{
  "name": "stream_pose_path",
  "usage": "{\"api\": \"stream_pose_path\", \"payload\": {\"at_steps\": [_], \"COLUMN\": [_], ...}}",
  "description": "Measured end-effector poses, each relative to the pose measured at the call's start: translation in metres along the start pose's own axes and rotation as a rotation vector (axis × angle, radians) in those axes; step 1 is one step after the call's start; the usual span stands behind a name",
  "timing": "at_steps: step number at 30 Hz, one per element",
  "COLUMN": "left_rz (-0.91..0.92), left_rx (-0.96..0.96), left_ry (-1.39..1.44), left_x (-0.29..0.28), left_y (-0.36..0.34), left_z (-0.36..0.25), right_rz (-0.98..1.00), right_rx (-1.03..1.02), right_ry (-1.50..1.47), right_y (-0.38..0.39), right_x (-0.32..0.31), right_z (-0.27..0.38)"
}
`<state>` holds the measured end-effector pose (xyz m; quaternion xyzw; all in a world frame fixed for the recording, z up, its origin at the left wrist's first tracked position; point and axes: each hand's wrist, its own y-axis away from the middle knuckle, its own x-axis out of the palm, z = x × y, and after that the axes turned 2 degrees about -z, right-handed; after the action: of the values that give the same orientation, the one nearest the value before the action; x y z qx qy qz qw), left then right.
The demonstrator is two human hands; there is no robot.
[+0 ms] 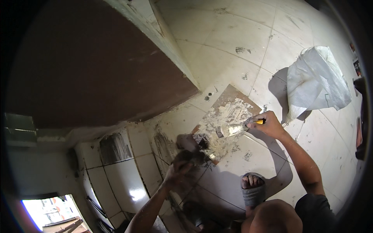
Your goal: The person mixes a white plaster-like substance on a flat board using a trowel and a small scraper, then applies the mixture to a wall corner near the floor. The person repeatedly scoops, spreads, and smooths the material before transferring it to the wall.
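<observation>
My right hand (270,122) grips the yellow handle of a putty knife (233,129). Its broad blade lies on a pale, lumpy paste (221,134). That paste is spread over a brown board (230,96) lying on the floor, with bare board at its far corner. At the board's near left edge, my left hand (178,169) is blurred and in shadow. Its fingers look closed around something dark (194,155) that reaches toward the paste; its kind cannot be made out.
A white woven sack (318,79) stands on the tiled floor (217,29) at the right. A large brown panel (97,66) with a pale edge fills the far left. Tiled wall (128,182) runs along the near left. My sandalled foot (253,188) is close to the board.
</observation>
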<state>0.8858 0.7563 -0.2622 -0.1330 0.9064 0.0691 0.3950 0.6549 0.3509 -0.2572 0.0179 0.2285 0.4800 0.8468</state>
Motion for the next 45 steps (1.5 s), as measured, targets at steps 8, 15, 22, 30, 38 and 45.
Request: {"api": "stream_pose_path", "payload": {"at_steps": [8, 15, 22, 30, 38, 45], "left_rz": [0.040, 0.041, 0.082, 0.041, -0.007, 0.011], "left_rx": [-0.718, -0.742, -0.806, -0.749, -0.683, -0.725], "left_ry": [0.057, 0.106, 0.124, 0.078, -0.047, -0.064], "left_x": [0.004, -0.002, -0.013, -0.013, -0.007, -0.010], "left_y": [-0.010, -0.013, -0.022, -0.023, -0.020, -0.021], "left_z": [-0.021, -0.025, -0.041, -0.043, -0.049, -0.056], "right_rz": [-0.103, -0.055, -0.001, 0.042, 0.045, -0.091], "right_rx": [0.110, -0.040, -0.144, -0.143, -0.187, -0.525], "right_ry": [-0.025, 0.341, 0.527, 0.546, 0.517, 0.605], "right_y": [0.017, 0.017, 0.016, 0.013, 0.017, 0.022], "right_x": [0.014, 0.005, 0.024, 0.049, 0.050, 0.060], "right_z": [-0.004, 0.019, 0.038, 0.030, 0.035, 0.047]}}
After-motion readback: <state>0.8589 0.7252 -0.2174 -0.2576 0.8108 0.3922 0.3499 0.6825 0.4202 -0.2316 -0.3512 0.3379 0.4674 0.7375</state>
